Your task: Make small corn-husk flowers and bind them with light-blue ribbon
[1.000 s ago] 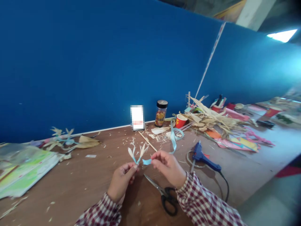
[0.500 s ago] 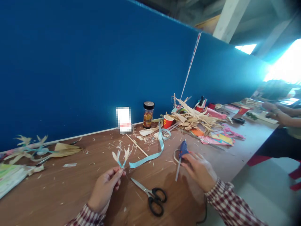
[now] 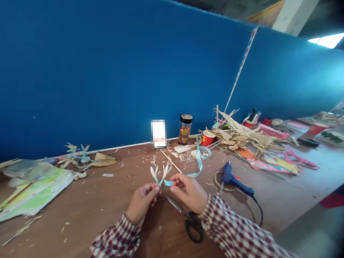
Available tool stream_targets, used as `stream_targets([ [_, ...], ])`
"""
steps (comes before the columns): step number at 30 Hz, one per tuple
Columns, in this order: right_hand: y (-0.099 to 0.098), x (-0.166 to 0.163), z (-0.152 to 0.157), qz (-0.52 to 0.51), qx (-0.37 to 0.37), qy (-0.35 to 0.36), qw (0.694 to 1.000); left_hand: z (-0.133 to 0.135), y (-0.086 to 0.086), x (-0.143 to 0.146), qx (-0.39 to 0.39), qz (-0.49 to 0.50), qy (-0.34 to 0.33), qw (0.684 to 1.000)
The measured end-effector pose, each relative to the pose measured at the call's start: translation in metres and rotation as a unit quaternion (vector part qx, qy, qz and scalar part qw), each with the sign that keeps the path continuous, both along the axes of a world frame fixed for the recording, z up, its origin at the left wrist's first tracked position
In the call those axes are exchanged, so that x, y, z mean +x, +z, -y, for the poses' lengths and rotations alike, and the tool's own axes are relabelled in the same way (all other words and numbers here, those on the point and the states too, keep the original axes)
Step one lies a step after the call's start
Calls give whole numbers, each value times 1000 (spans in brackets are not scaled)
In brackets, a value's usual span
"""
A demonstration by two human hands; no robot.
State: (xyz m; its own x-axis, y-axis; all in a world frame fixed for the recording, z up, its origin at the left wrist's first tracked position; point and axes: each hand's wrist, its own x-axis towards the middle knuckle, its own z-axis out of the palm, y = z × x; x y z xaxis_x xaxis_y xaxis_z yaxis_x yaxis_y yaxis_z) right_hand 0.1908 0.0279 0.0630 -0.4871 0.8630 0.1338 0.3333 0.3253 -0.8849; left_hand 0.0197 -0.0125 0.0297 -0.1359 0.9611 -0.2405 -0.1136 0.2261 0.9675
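My left hand (image 3: 142, 202) pinches the joined stem of a small corn husk flower piece (image 3: 165, 172), whose two pale tufts stick up in a V above bits of light blue wrapping. Close beside it, my right hand (image 3: 190, 193) is closed on the end of a light blue ribbon (image 3: 199, 164). The ribbon's short tip points at the stem; whether the two touch I cannot tell. Under my right hand and sleeve lie black-handled scissors (image 3: 194, 234), partly covered. To the right, a blue glue gun (image 3: 236, 181) rests on the table with its cord trailing.
Behind the hands stand a black-lidded jar (image 3: 185, 130) and a red paper cup (image 3: 208, 138). A heap of dried husks (image 3: 242, 136) lies right of them. At left are finished-looking husk flowers (image 3: 77, 154) and a green-yellow printed packet (image 3: 40, 190). A blue partition (image 3: 107, 79) rises behind.
My right hand has let go of the glue gun, moved left and taken the ribbon's end. My left hand still holds the flower piece. The view has turned left.
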Motion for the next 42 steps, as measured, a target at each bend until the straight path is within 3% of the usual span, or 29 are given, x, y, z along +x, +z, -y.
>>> stream_targets([
  [5,-13,-34,-21,-50,-80,46,994,-1,-4,-2,8,-11,-12,1000],
  [13,-37,-34,-26,-81,-158,30,984,-2,-5,-2,-2,3,4,1000],
  [42,-30,-28,-25,-123,-159,-51,978,-2,0,0,-48,100,90,990],
])
